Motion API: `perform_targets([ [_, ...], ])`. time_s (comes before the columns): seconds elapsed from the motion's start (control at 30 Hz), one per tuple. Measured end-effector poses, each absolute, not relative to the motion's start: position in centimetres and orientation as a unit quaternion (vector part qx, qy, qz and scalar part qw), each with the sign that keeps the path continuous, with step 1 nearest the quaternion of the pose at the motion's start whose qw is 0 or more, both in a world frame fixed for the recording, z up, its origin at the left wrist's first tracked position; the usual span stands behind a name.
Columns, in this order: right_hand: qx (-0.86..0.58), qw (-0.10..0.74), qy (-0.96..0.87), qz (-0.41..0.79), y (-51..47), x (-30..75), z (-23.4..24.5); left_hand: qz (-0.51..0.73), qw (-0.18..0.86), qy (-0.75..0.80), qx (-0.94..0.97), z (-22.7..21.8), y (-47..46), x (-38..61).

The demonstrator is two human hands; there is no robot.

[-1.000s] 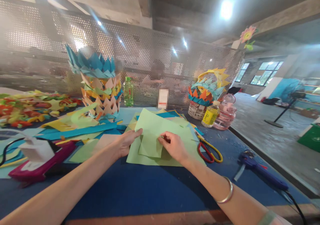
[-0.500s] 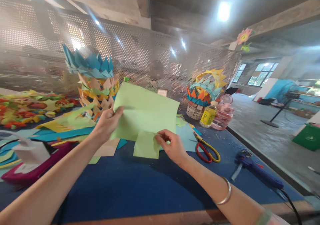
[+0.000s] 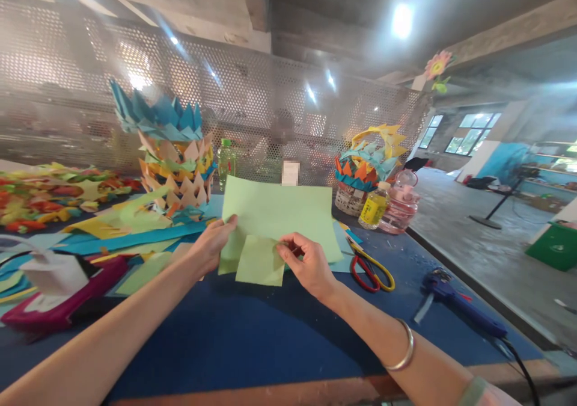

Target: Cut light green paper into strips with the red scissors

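Note:
My left hand (image 3: 211,246) pinches the left edge of a large light green paper sheet (image 3: 279,213), held tilted just above the blue table (image 3: 252,340). My right hand (image 3: 304,261) is closed in a pinch on a smaller light green paper piece (image 3: 260,261) that overlaps the sheet's lower edge. A silver bangle sits on my right wrist. Red and yellow scissors (image 3: 372,270) lie just right of my right hand.
A blue glue gun (image 3: 455,307) with a cord lies at the right. A tall spiky paper basket (image 3: 169,153) and coloured paper scraps (image 3: 126,225) fill the left. A second paper basket (image 3: 367,165), bottles (image 3: 374,204) and a perforated metal screen stand behind. A pink box (image 3: 58,301) sits near left.
The green sheet was lifted off the table, raised high and tilted, and now has come back down lower and flatter. My right hand kept its pinch on the small piece.

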State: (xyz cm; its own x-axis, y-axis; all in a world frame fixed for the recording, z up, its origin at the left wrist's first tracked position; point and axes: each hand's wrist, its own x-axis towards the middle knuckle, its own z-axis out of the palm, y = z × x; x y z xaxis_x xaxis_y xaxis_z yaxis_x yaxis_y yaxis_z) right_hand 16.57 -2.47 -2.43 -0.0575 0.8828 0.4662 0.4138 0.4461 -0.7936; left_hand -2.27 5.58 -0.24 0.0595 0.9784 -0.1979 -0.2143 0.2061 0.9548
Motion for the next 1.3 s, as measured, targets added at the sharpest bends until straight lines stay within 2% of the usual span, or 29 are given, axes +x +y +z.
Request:
perform_targets([
  [0.17, -0.517, 0.449, -0.696, 0.216, -0.9, 17.8, -3.6, 0.394, 0.704, 0.437, 0.398, -2.3, 4.8, -0.3],
  [0.43, -0.534, 0.427, -0.693, 0.228, -0.4, 17.4, -4.4, 0.285, 0.806, 0.401, 0.33, -1.9, 4.7, -0.9],
  [0.73, -0.538, 0.424, -0.677, 0.268, -0.4, 16.9, -4.4, 0.273, 0.8, 0.397, 0.357, -1.3, 4.3, -2.3],
  [0.87, -0.544, 0.42, -0.676, 0.267, -0.5, 16.5, -4.2, 0.265, 0.804, 0.344, 0.405, -1.6, 4.1, -2.1],
  [1.3, -0.548, 0.42, -0.678, 0.252, -0.3, 16.1, -4.3, 0.276, 0.795, 0.351, 0.411, -1.9, 3.7, -1.7],
])
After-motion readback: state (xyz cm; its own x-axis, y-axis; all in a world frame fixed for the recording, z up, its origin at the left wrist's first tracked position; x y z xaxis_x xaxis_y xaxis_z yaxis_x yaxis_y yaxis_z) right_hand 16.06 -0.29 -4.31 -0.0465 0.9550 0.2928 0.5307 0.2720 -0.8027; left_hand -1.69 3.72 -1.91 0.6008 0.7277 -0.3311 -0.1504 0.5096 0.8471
